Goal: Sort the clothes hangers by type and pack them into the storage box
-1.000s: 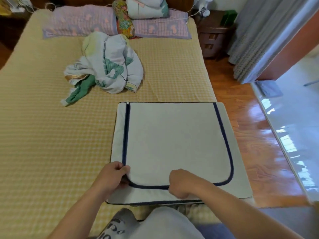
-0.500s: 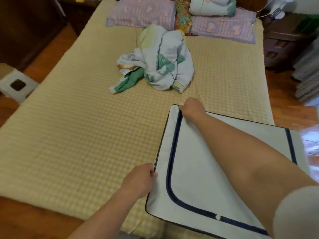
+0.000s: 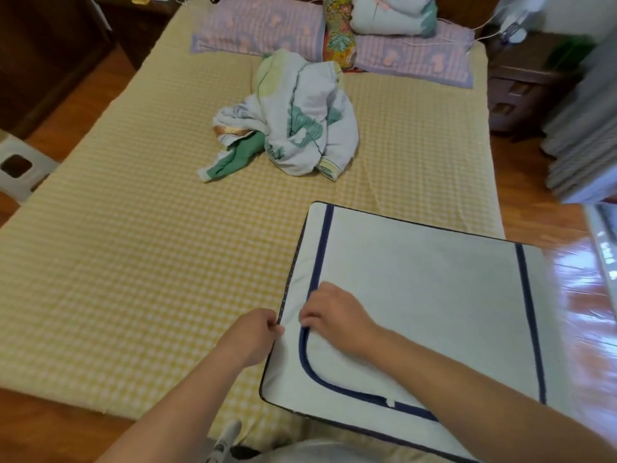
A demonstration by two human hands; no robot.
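One storage box, two hands on it, left, right, two pillows

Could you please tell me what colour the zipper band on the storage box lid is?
Dark navy blue zipper band against the pale grey-white storage box, seen in the head view.

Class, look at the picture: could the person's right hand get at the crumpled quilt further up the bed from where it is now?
Probably yes. The right hand rests on the storage box; only bare checked mattress lies between the box and the crumpled quilt, though it may take a lean.
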